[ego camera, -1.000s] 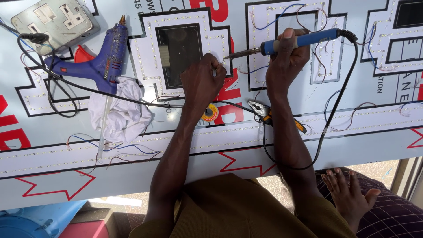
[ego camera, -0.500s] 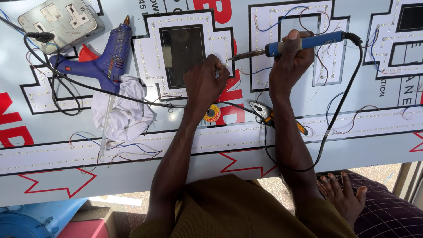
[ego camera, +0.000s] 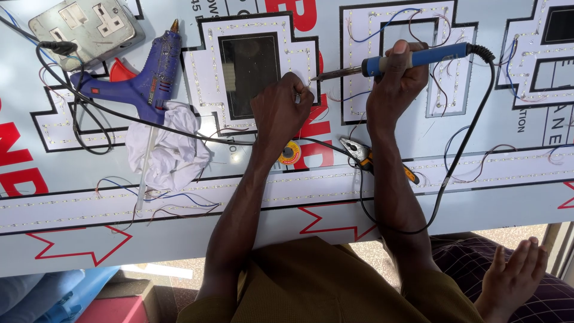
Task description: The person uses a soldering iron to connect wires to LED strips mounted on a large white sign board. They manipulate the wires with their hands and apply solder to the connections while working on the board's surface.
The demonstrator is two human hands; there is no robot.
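Since a second ago, both hands are sitting slightly lower over the large white sign panel (ego camera: 179, 239) with red lettering and LED strips. Right hand (ego camera: 397, 84) is gripping the blue-handled soldering iron (ego camera: 412, 58), its tip touching by the left hand (ego camera: 281, 107), whose fingers are pinching a thin wire near the panel's far edge.

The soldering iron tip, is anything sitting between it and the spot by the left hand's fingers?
Nothing visible does. The soldering iron, held in the right hand, points its tip across bare sign panel toward the left hand fingertips; the pliers lie lower, clear of that line.
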